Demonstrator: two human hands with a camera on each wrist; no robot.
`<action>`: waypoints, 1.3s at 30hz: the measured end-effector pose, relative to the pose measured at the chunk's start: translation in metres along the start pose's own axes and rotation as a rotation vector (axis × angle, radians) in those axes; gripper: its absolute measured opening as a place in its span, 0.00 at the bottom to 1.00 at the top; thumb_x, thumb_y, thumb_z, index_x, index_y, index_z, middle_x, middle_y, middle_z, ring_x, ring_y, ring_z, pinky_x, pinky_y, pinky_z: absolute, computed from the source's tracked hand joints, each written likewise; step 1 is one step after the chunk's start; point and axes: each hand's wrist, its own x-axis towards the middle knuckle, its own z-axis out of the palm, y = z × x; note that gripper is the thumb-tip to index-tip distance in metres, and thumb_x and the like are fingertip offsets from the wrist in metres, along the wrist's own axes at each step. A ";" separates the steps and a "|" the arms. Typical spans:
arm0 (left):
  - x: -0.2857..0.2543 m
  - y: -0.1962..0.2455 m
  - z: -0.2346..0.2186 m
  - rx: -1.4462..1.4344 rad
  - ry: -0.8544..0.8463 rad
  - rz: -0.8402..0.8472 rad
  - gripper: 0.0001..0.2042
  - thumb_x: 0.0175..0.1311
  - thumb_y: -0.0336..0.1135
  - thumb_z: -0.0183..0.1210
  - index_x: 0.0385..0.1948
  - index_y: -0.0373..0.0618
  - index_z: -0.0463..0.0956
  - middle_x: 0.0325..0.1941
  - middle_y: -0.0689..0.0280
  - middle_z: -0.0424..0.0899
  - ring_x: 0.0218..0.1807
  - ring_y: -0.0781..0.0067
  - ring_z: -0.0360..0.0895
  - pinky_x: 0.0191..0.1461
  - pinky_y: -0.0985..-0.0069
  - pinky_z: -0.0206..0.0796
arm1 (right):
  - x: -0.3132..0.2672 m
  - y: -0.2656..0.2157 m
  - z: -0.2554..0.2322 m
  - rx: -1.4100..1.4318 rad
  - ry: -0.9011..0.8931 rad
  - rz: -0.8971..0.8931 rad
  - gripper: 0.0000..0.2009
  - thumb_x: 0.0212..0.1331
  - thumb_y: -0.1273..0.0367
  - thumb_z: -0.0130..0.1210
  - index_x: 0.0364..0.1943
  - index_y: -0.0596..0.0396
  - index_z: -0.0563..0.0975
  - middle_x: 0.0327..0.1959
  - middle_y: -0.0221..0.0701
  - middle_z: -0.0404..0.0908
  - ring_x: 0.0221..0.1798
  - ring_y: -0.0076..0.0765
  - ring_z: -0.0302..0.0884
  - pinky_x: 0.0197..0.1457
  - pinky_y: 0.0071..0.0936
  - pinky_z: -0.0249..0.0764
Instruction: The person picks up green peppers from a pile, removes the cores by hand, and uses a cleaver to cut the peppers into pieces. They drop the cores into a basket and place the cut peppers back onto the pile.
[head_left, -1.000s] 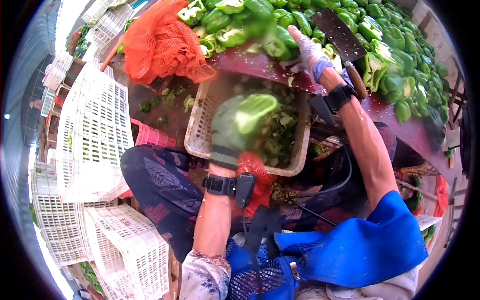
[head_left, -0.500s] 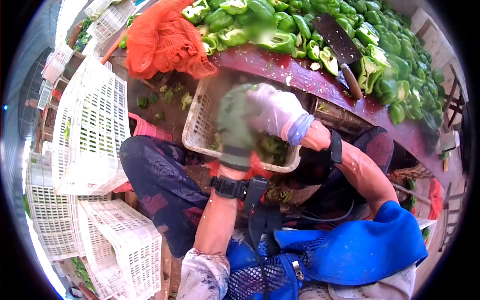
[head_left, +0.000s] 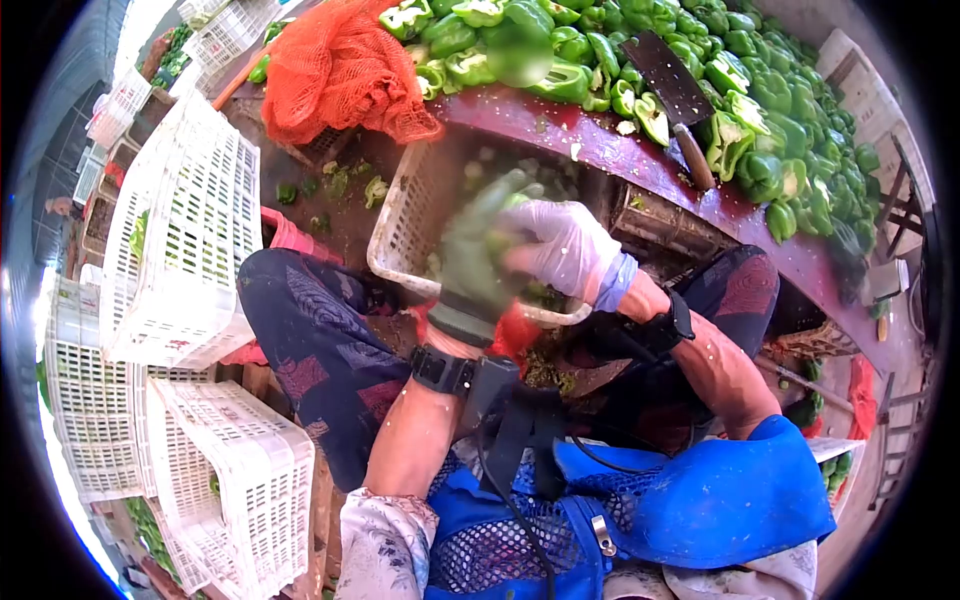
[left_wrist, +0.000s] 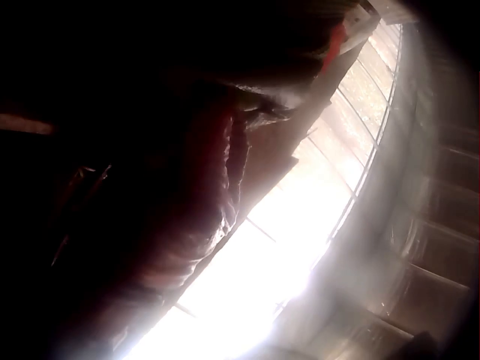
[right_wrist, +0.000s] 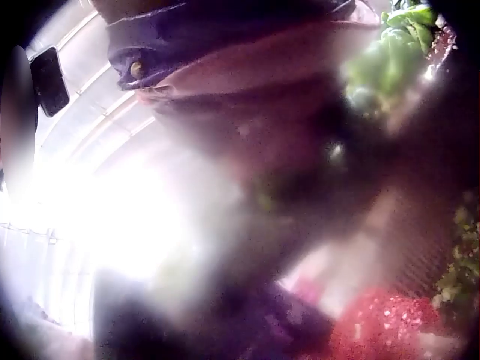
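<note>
Over a white plastic crate (head_left: 395, 225) between the knees, my gloved left hand (head_left: 468, 268) holds a green pepper (head_left: 497, 238), mostly hidden and blurred by the fingers. My right hand (head_left: 572, 248), in a thin whitish glove with a purple cuff, meets it from the right, its curled fingers and thumb gripping the pepper. Green scraps lie inside the crate. A cleaver (head_left: 668, 78) rests beyond, among cut peppers on the purplish-red tabletop (head_left: 600, 140). The left wrist view is mostly dark; in the right wrist view the purple cuff (right_wrist: 217, 49) shows above a blur.
Behind the table edge rises a large heap of green peppers (head_left: 790, 100), several of them halved. An orange mesh sack (head_left: 335, 80) drapes over the table's left end. White perforated crates (head_left: 185, 230) stand on the left, beside a pink basket (head_left: 290, 240). Scraps litter the floor.
The right hand has come down from the peppers beside the cleaver to the left hand above the crate. The left hand keeps the pepper and has turned slightly.
</note>
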 end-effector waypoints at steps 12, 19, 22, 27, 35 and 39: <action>-0.005 0.012 -0.004 0.092 0.077 0.161 0.20 0.68 0.38 0.53 0.61 0.45 0.69 0.55 0.57 0.78 0.54 0.61 0.78 0.53 0.61 0.75 | 0.011 0.003 -0.026 0.541 0.268 0.185 0.09 0.62 0.65 0.59 0.43 0.49 0.82 0.31 0.28 0.84 0.26 0.19 0.77 0.23 0.17 0.73; 0.001 0.017 -0.008 -0.559 0.066 0.077 0.19 0.69 0.34 0.51 0.61 0.44 0.68 0.61 0.61 0.74 0.57 0.57 0.76 0.60 0.61 0.73 | 0.008 0.024 -0.008 -0.429 0.174 -0.334 0.16 0.55 0.69 0.56 0.50 0.48 0.79 0.37 0.37 0.82 0.33 0.43 0.82 0.36 0.38 0.79; 0.005 0.012 -0.004 0.042 0.090 0.346 0.20 0.70 0.34 0.46 0.62 0.39 0.67 0.62 0.55 0.74 0.60 0.59 0.74 0.62 0.62 0.70 | 0.006 0.030 0.018 -0.318 0.032 -0.230 0.15 0.53 0.69 0.58 0.46 0.51 0.80 0.32 0.42 0.82 0.33 0.49 0.82 0.35 0.42 0.78; 0.003 0.064 -0.021 0.478 0.198 0.439 0.23 0.69 0.42 0.49 0.61 0.40 0.68 0.58 0.57 0.76 0.48 0.63 0.81 0.50 0.70 0.76 | 0.006 0.015 0.015 -0.261 0.132 -0.237 0.10 0.54 0.63 0.62 0.36 0.51 0.81 0.31 0.39 0.83 0.34 0.48 0.82 0.37 0.39 0.78; -0.022 0.355 -0.178 1.863 0.761 0.944 0.19 0.71 0.39 0.53 0.61 0.45 0.71 0.56 0.63 0.79 0.55 0.75 0.74 0.58 0.76 0.67 | 0.074 0.050 -0.095 -0.984 0.439 -0.021 0.05 0.55 0.68 0.57 0.34 0.51 0.81 0.32 0.39 0.81 0.32 0.45 0.81 0.36 0.38 0.78; -0.021 0.349 -0.191 1.810 0.753 0.706 0.16 0.74 0.35 0.49 0.59 0.42 0.72 0.56 0.63 0.79 0.58 0.78 0.71 0.64 0.76 0.61 | 0.156 0.093 -0.103 -1.197 0.401 0.032 0.10 0.61 0.73 0.48 0.43 0.57 0.78 0.41 0.44 0.81 0.45 0.46 0.79 0.48 0.40 0.73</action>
